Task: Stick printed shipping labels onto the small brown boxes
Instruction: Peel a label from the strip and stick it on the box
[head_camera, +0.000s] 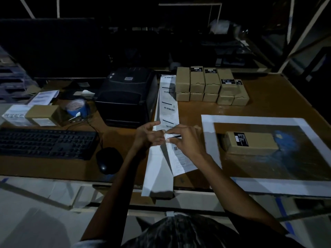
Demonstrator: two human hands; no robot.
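So the shipping label (176, 154) is half peeled off the label strip (167, 104) mid-worktop (259, 97), both hands pinching it: left hand (148, 136) on the backing, right hand (186, 140) on the label. I'd peel slow and flat, no curling, then carry it to the brown box (250, 145) on the white-bordered mat (207, 126).

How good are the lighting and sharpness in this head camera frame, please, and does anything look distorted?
Head view: very dim, the background shelving nearly black; light falls mainly on the label strip and the white frame on the table; both hands are slightly soft; small print on the stacked boxes is unreadable; wide-angle bending curves the table edge.
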